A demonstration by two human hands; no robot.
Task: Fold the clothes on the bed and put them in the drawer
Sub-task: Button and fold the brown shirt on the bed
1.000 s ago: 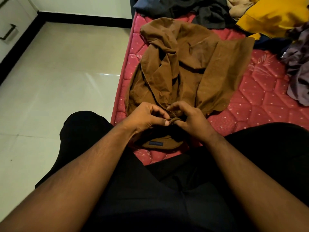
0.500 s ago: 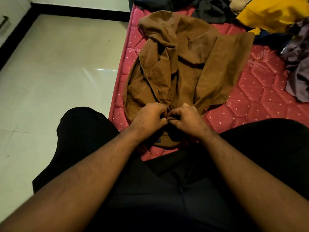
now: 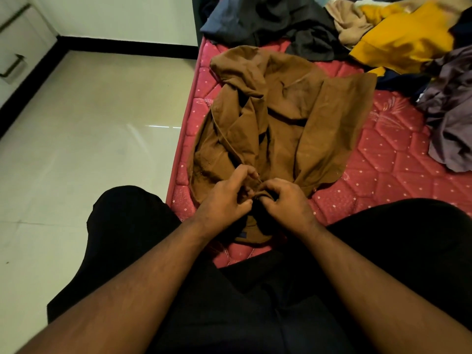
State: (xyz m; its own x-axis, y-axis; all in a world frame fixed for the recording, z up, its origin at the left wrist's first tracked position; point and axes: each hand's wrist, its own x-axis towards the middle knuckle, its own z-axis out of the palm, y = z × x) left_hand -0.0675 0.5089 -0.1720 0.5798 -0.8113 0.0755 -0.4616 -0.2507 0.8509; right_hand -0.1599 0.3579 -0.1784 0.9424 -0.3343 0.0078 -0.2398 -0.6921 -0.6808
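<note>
The brown shirt (image 3: 283, 123) lies crumpled and unfolded on the red quilted mattress (image 3: 383, 175), close to its near edge, collar end toward the person. Both hands meet at the shirt's front, just above the collar.

Left hand (image 3: 224, 198): fingers curled, thumb and forefinger pinching a fold of the brown cloth. Right hand (image 3: 286, 200): fingers curled likewise, gripping the opposite edge of the same opening. The two hands touch or nearly touch. The work appears to be fastening a button near the neck, though the button itself is too small and shadowed to confirm.

Judgement on stage: early. This garment is not yet flattened, and a heap of other clothes (image 3: 293, 29), among them a yellow garment (image 3: 403, 44) and a grey one (image 3: 449, 118), waits at the far side of the mattress. A cabinet with a drawer handle (image 3: 12, 67) stands at the far left across the tiled floor (image 3: 89, 149).

Recommendation for the step in hand: hold both edges taut and aligned before closing the fastening, so that the front panels lie square. Then spread the body flat, draw the bunched sleeves outward and smooth the creases before any fold is made. The risk is folding over trapped wrinkles near the left seam.
</note>
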